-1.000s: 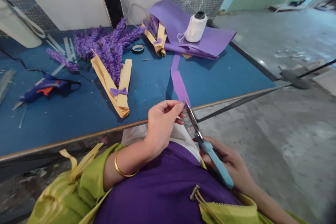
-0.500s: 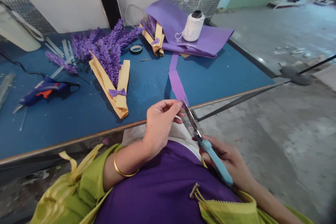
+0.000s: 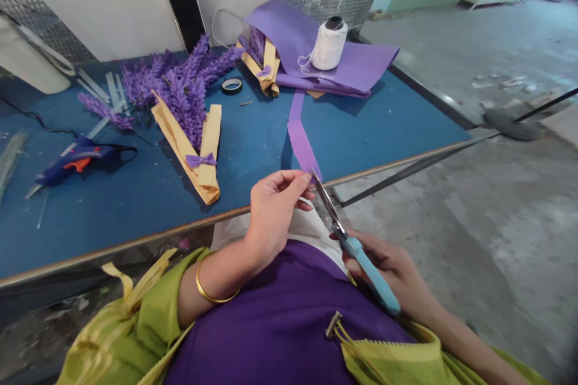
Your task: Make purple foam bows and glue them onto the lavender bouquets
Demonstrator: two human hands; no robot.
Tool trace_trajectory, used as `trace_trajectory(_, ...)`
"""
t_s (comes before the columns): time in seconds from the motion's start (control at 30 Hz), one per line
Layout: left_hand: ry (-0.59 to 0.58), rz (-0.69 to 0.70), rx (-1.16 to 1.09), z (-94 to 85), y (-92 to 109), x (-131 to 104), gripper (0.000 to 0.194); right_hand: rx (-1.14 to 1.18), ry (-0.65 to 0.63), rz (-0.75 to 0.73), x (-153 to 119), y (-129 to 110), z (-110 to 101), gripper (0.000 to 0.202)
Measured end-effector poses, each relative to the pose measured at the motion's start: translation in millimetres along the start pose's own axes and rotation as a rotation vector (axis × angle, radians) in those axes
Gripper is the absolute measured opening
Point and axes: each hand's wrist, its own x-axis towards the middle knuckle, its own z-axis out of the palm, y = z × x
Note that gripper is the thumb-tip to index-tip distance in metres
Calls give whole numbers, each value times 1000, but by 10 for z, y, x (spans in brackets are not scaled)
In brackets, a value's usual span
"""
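Observation:
Between thumb and fingers, my left hand (image 3: 277, 207) pinches the near end of a long purple paper strip (image 3: 303, 144). The strip runs back over the table to the purple sheet (image 3: 361, 69). My right hand (image 3: 388, 267) is closed round the light blue handles of a pair of scissors (image 3: 368, 267), whose blade tips meet the strip's edge beside my left fingertips. To the left of my hands lies a lavender bouquet (image 3: 192, 114) in a tan paper wrap (image 3: 210, 156) with a purple bow (image 3: 200, 160).
A blue glue gun (image 3: 79, 159) with glue sticks (image 3: 112, 90) lies at left on the blue table (image 3: 262, 144). Behind are a roll of tape (image 3: 232, 86), a smaller bouquet (image 3: 264, 63), a white thread spool (image 3: 330, 45) and a leaning phone (image 3: 184, 12).
The view has shifted slightly. Both hands, the strip and the scissors keep nearly the same positions, with the blade tips still at the strip's edge.

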Motion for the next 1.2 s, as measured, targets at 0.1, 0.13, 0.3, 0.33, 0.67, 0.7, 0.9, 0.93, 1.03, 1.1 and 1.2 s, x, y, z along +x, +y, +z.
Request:
trace_trajectory(0.1,-1,4,6,2,-2,7,20,2,-3,13,-4,-1,1,40)
trace_trajectory(0.13,0,4,7,2,-4,8,20,6,-5,16,-6,2,1,39)
trace_trajectory(0.3,-5,2,3,-5,-11,2,21,30,-5,51,-23,54,9,42)
trace_trajectory(0.33,-6,2,2,-6,-11,-1,20,37,-8,59,-26,67,10,43)
trace_trajectory(0.67,-15,-2,-3,-17,-3,-15,20,74,-31,60,-40,86,3,41)
trace_trajectory(0.7,-14,-3,-3,-18,-3,-16,20,66,-31,58,-40,87,4,41)
trace_trajectory(0.9,-20,-2,-9,-26,-1,-13,20,49,-30,59,-24,100,15,41)
trace_trajectory(0.93,-21,-2,-12,-27,-2,-11,21,50,-33,57,-22,103,16,41)
trace_trajectory(1.03,-21,-1,-20,-30,-6,-7,21,65,-39,53,-19,117,20,40)
trace_trajectory(1.1,-22,0,-22,-34,-10,-7,21,73,-40,51,-18,125,22,40)
trace_trajectory(1.2,-26,-2,-27,-39,-12,-6,21,76,-37,47,-14,130,23,39)
